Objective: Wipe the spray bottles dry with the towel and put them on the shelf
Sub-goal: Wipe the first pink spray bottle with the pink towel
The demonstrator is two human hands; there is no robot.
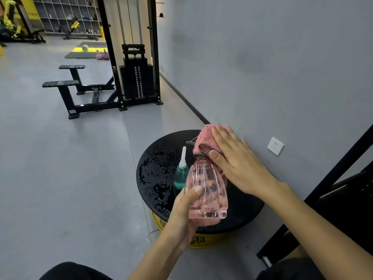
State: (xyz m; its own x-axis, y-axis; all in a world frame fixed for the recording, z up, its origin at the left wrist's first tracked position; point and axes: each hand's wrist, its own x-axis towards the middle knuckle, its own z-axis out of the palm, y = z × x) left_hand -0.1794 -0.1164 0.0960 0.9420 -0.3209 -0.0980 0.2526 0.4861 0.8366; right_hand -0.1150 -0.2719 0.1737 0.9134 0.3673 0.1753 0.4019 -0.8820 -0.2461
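Note:
My left hand (pixel 186 211) grips a clear pink ribbed spray bottle (pixel 207 190) by its lower part, holding it tilted above a round black stool top. My right hand (pixel 236 158) presses a pink towel (pixel 205 141) around the bottle's top, so the spray head is hidden under the cloth. A small teal bottle (pixel 181 172) with a white pointed nozzle stands upright on the stool just behind the pink bottle.
The round black stool top (pixel 157 168) is covered with water drops and sits on a yellow base. A grey wall with a white socket (pixel 275 146) lies to the right. A black frame (pixel 343 178) stands at the right edge. A weight machine (pixel 137 77) stands further back.

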